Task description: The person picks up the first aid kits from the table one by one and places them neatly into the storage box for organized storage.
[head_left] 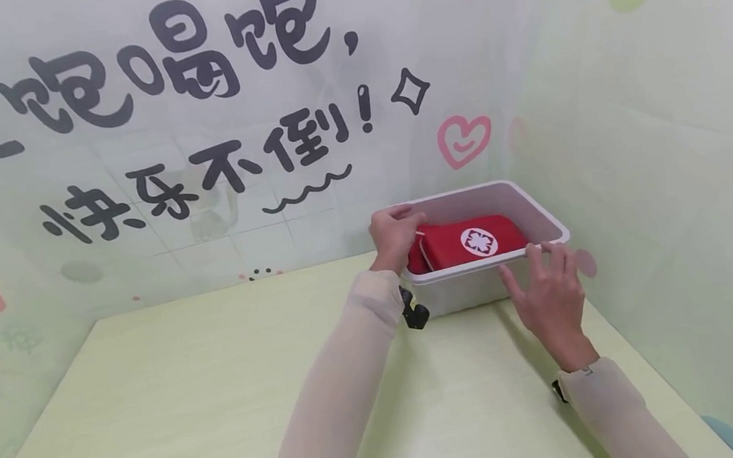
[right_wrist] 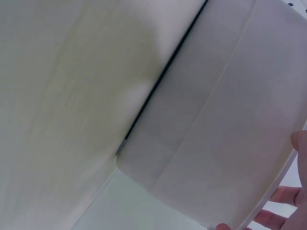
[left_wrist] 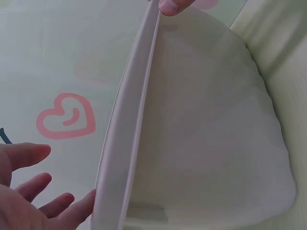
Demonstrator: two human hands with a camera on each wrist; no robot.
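Observation:
A pale plastic bin (head_left: 464, 293) stands at the back right of the table. Inside lies a red first-aid pouch (head_left: 443, 245) with a white round emblem; more red fabric shows at its left, partly behind my left hand. My left hand (head_left: 395, 235) is at the bin's left end, over the rim. In the left wrist view its fingers are spread and nearly straight, one fingertip right at the rim (left_wrist: 117, 158). My right hand (head_left: 552, 300) grips the front right corner of the bin, thumb on the outer wall and fingers over the rim, as the right wrist view also shows.
The pale yellow table (head_left: 210, 388) reaches forward and left from the bin. A printed wall covering (head_left: 314, 226) rises behind it, and another wall (head_left: 682, 245) closes the right side. Something blue (head_left: 727, 434) shows past the table's right edge.

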